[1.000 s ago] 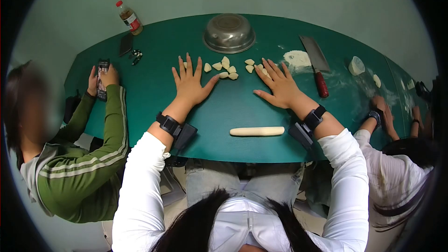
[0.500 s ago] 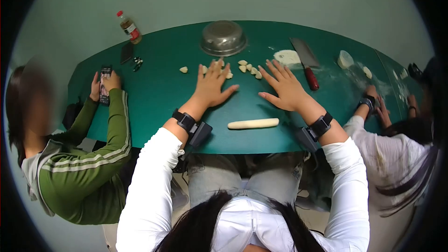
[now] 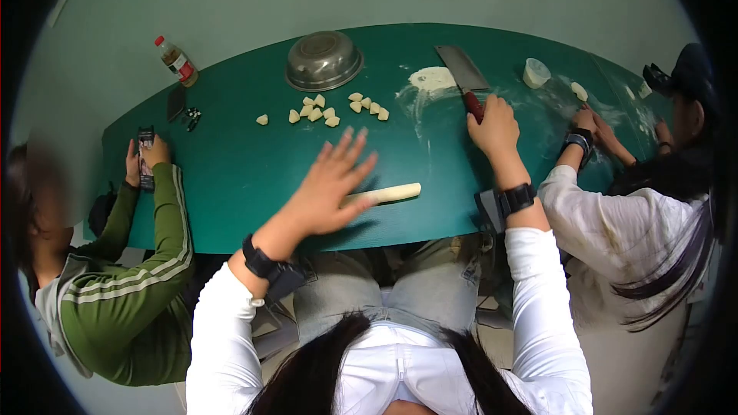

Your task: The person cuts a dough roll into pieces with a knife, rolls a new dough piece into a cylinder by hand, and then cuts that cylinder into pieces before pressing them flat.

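Observation:
My right hand point(image 3: 496, 127) is closed around the red handle of a cleaver point(image 3: 463, 68), whose broad blade points away from me on the green table. My left hand point(image 3: 330, 184) is spread, palm down and slightly blurred, over the left end of a dough roll point(image 3: 396, 193). The roll's right end shows, cleanly cut; its left end is hidden under my fingers. Beyond my left fingertips lie several small cut dough pieces point(image 3: 315, 114), in two loose groups. A single dough piece point(image 3: 262, 120) sits farther left.
An upturned metal bowl point(image 3: 324, 61) stands at the back, beside a flour patch point(image 3: 432, 78). A plastic cup point(image 3: 536, 73) is at the right, a bottle point(image 3: 176, 61) at the far left. One person in a green sleeve point(image 3: 171, 219) holds a phone point(image 3: 146, 157); another person's hands point(image 3: 596, 123) work at right.
My right hand has moved right and taken hold of the cleaver's handle. My left hand has drawn back from the dough pieces to above the roll. The whole view has shifted.

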Motion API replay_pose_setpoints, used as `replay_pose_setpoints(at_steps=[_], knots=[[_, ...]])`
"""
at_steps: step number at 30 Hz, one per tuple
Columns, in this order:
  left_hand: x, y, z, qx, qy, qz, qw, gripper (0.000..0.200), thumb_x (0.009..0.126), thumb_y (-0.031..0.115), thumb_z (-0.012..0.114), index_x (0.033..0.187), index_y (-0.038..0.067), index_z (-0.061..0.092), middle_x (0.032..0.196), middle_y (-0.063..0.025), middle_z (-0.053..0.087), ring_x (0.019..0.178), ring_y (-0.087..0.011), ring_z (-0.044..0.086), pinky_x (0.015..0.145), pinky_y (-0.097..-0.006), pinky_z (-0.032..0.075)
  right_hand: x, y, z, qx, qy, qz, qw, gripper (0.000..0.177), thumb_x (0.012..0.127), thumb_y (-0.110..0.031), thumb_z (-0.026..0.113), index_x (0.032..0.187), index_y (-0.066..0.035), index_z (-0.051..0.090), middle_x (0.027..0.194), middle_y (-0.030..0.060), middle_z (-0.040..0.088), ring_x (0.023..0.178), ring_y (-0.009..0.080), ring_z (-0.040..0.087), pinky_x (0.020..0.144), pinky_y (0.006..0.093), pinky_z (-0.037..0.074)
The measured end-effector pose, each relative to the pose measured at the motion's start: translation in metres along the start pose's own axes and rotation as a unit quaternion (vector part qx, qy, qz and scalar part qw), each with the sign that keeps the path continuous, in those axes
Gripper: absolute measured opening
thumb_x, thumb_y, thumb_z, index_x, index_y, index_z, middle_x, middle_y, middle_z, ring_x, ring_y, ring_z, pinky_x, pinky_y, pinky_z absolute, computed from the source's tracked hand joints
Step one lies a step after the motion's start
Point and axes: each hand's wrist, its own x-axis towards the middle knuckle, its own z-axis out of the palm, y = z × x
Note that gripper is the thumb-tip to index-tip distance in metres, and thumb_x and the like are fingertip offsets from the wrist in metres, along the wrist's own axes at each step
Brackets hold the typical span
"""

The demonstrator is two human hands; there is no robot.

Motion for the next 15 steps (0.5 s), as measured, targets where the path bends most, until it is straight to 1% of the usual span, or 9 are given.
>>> replay_pose_setpoints(at_steps=[1, 2, 4, 7, 8, 11, 12, 14, 15], knots=[[-0.004, 0.009, 0.001, -0.025, -0.017, 0.031, 0.999, 0.074, 0.101, 0.045, 0.06, 0.161, 0.006, 0.039, 0.172, -0.0228, 0.021, 0.16, -0.0423, 0.015, 0.127, -0.0592, 0.017, 0.008, 0.002, 0.008, -0.012, -0.008, 0.014, 1.0, 0.042, 0.081, -0.03, 0.08, 0.107, -0.003, 0.06, 0.108, 0.0164, 0.066, 0.103, 0.0374, 0.067, 0.081, 0.0509, 0.058], [-0.01, 0.016, 0.006, -0.045, -0.038, 0.026, 0.998, 0.076, 0.101, 0.045, 0.06, 0.161, 0.004, 0.038, 0.172, -0.023, 0.023, 0.16, -0.0424, 0.017, 0.126, -0.059, 0.019, 0.015, 0.004, 0.014, -0.014, -0.009, 0.025, 1.0, 0.046, 0.083, -0.034, 0.08, 0.108, -0.002, 0.057, 0.109, 0.0164, 0.066, 0.103, 0.038, 0.068, 0.08, 0.0505, 0.06], [-0.016, 0.024, 0.017, -0.081, -0.071, 0.017, 0.994, 0.08, 0.1, 0.047, 0.06, 0.161, 0.001, 0.035, 0.17, -0.0235, 0.026, 0.159, -0.0425, 0.021, 0.125, -0.0587, 0.023, 0.027, 0.0, 0.016, -0.018, -0.052, 0.068, 0.996, 0.048, 0.087, -0.041, 0.076, 0.11, -0.002, 0.06, 0.112, 0.0178, 0.068, 0.106, 0.0384, 0.069, 0.084, 0.0503, 0.059], [-0.026, 0.045, 0.024, -0.073, -0.05, -0.019, 0.996, 0.085, 0.1, 0.048, 0.06, 0.16, -0.004, 0.031, 0.169, -0.0239, 0.029, 0.157, -0.0421, 0.026, 0.124, -0.0579, 0.026, 0.044, -0.003, 0.017, -0.026, -0.151, 0.086, 0.984, 0.056, 0.094, -0.052, 0.066, 0.117, -0.001, 0.065, 0.116, 0.0223, 0.071, 0.109, 0.0412, 0.07, 0.089, 0.0526, 0.058], [-0.029, 0.051, 0.026, -0.055, -0.049, -0.024, 0.997, 0.088, 0.1, 0.049, 0.06, 0.161, -0.005, 0.029, 0.169, -0.0247, 0.027, 0.158, -0.0434, 0.024, 0.125, -0.0589, 0.024, 0.048, -0.001, 0.018, -0.031, -0.191, 0.086, 0.977, 0.06, 0.096, -0.056, 0.062, 0.119, 0.0, 0.066, 0.118, 0.0242, 0.072, 0.11, 0.0426, 0.07, 0.091, 0.0538, 0.057], [-0.037, 0.072, 0.037, -0.017, -0.013, -0.044, 0.999, 0.09, 0.099, 0.05, 0.061, 0.161, -0.006, 0.027, 0.17, -0.026, 0.023, 0.157, -0.046, 0.022, 0.125, -0.0606, 0.021, 0.064, 0.021, 0.047, -0.035, -0.211, 0.04, 0.976, 0.065, 0.1, -0.059, 0.054, 0.12, 0.0, 0.071, 0.119, 0.0261, 0.073, 0.114, 0.0418, 0.069, 0.094, 0.0527, 0.056], [-0.039, 0.077, 0.044, -0.033, -0.004, -0.056, 0.998, 0.093, 0.099, 0.052, 0.061, 0.161, -0.007, 0.026, 0.171, -0.0274, 0.02, 0.158, -0.0484, 0.018, 0.124, -0.0636, 0.017, 0.071, 0.028, 0.053, -0.015, -0.203, 0.057, 0.977, 0.062, 0.101, -0.058, 0.053, 0.122, -0.002, 0.071, 0.121, 0.0249, 0.072, 0.115, 0.0418, 0.069, 0.096, 0.0525, 0.055], [-0.04, 0.083, 0.049, -0.022, 0.003, -0.07, 0.997, 0.094, 0.098, 0.053, 0.06, 0.161, -0.007, 0.025, 0.171, -0.0279, 0.019, 0.158, -0.0485, 0.017, 0.124, -0.0654, 0.015, 0.078, 0.04, 0.053, 0.023, -0.182, 0.094, 0.979, 0.058, 0.103, -0.056, 0.051, 0.124, -0.006, 0.07, 0.124, 0.0227, 0.072, 0.117, 0.0419, 0.068, 0.098, 0.0522, 0.054], [-0.038, 0.084, 0.051, -0.013, 0.01, -0.074, 0.997, 0.095, 0.098, 0.054, 0.059, 0.161, -0.008, 0.024, 0.171, -0.0281, 0.018, 0.158, -0.0486, 0.016, 0.124, -0.0664, 0.014, 0.078, 0.039, 0.038, 0.047, -0.19, 0.115, 0.974, 0.061, 0.104, -0.056, 0.048, 0.123, -0.003, 0.07, 0.127, 0.0256, 0.07, 0.122, 0.0437, 0.065, 0.102, 0.0536, 0.051]])
